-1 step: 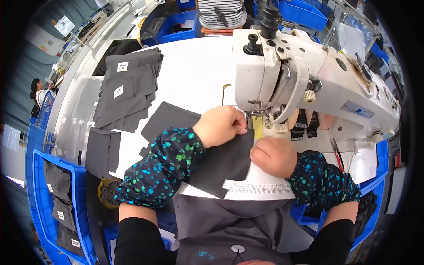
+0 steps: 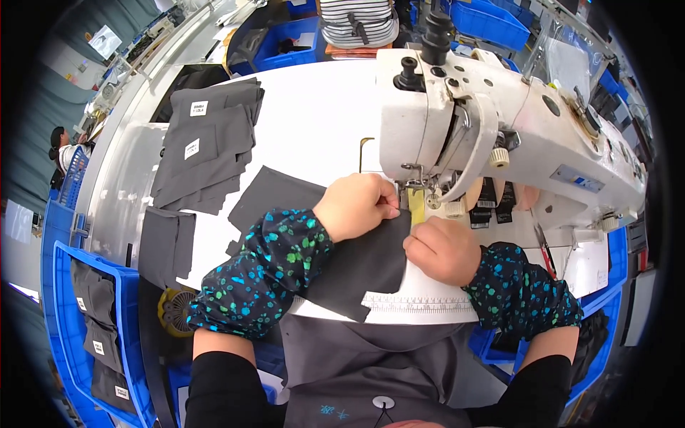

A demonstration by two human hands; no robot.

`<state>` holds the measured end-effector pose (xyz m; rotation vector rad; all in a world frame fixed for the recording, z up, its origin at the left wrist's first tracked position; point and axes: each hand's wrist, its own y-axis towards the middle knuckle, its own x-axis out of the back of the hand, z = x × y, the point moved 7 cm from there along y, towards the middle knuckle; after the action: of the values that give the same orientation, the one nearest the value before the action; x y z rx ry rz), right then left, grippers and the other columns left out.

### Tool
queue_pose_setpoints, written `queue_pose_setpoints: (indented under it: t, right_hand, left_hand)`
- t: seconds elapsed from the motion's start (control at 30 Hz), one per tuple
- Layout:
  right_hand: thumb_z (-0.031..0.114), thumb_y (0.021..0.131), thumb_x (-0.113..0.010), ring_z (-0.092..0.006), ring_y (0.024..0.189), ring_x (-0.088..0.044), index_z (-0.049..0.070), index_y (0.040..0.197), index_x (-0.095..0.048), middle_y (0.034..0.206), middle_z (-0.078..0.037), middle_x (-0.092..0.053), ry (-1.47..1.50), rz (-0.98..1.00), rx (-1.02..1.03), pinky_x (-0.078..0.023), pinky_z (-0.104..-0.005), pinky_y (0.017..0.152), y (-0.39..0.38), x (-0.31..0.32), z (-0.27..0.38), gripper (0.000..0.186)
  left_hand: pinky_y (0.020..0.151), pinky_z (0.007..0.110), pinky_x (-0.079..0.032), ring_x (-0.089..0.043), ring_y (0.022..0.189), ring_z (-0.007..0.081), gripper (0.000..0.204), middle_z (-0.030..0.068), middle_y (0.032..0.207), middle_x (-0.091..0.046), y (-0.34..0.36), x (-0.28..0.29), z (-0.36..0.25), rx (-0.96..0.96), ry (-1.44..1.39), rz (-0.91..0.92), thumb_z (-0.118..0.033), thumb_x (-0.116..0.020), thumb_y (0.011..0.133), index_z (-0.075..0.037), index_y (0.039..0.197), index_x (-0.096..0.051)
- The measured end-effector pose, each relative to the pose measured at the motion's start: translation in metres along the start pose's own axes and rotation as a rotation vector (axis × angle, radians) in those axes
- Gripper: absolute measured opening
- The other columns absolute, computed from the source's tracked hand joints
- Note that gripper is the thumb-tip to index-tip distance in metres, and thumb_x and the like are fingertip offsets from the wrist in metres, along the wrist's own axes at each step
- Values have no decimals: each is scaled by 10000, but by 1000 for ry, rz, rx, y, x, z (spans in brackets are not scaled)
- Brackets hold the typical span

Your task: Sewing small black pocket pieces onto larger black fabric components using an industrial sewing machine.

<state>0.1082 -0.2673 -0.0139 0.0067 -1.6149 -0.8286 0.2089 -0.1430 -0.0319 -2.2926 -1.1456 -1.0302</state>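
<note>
A dark grey fabric piece (image 2: 367,267) lies flat on the white sewing table, its upper right edge beside the presser foot of a white sewing machine (image 2: 410,132). My left hand (image 2: 355,205) rests on this fabric, thumb and forefinger pinching its edge just left of the needle area. At the right edge of the cloth, my right hand (image 2: 444,251) is closed, its curled fingers touching the lower end of a yellow strip (image 2: 417,203). Whatever those fingers hold is hidden. More grey fabric (image 2: 275,196) extends left from under my left forearm.
Stacked grey pieces with white labels (image 2: 228,167) lie at the far left, with folded grey pieces (image 2: 163,242) nearer me. A blue crate (image 2: 132,314) of labelled pieces stands lower left. Red-handled scissors (image 2: 546,253) lie right. A ruler strip (image 2: 428,303) marks the table's front.
</note>
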Motion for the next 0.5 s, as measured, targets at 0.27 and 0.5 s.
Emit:
queue_pose_setpoints:
  t: [0.27, 0.5]
  right_hand:
    - [124, 760, -671, -239, 994, -679, 23, 998, -679, 1067, -108, -680, -24, 17, 92, -580, -323, 795, -1, -10, 0, 259]
    - [136, 787, -657, -247, 1002, -696, 14, 1006, -681, 1070, -123, -692, -52, 45, 76, -582, -311, 766, -1, -9, 2, 252]
  left_hand:
    - [700, 422, -543, -692, 761, 321, 95, 114, 819, -693, -9, 2, -5, -2, 54, -80, -165, -733, 823, -75, 813, -703]
    - [700, 426, -539, -683, 761, 326, 101, 109, 830, -672, -8, 2, -3, -50, 14, -95, -157, -719, 831, -65, 818, -680]
